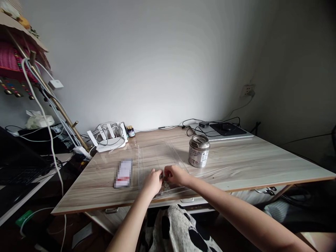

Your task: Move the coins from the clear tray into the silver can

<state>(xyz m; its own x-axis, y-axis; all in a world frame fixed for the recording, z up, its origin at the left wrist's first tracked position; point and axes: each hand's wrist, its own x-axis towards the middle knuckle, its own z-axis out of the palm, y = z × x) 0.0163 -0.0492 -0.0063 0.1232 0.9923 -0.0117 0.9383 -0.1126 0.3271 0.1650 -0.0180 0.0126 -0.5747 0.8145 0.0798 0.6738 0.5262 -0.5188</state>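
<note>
At the lower middle of the frame, my left hand (153, 182) and my right hand (176, 176) meet over the near end of a clear plastic tray (157, 154) lying on the table (236, 164). Small round pieces, maybe coins (166, 187), lie in the tray under my fingers; each grip is narrow and pinching, but I cannot tell what it holds. I think a piece could slip and roll off the near table edge, because the tray sits close to it. Left of the tray lies a small card (123, 177). Farther right stands a metal tin (198, 151), well apart. At the back left is a white router (110, 138) with cables.
</note>
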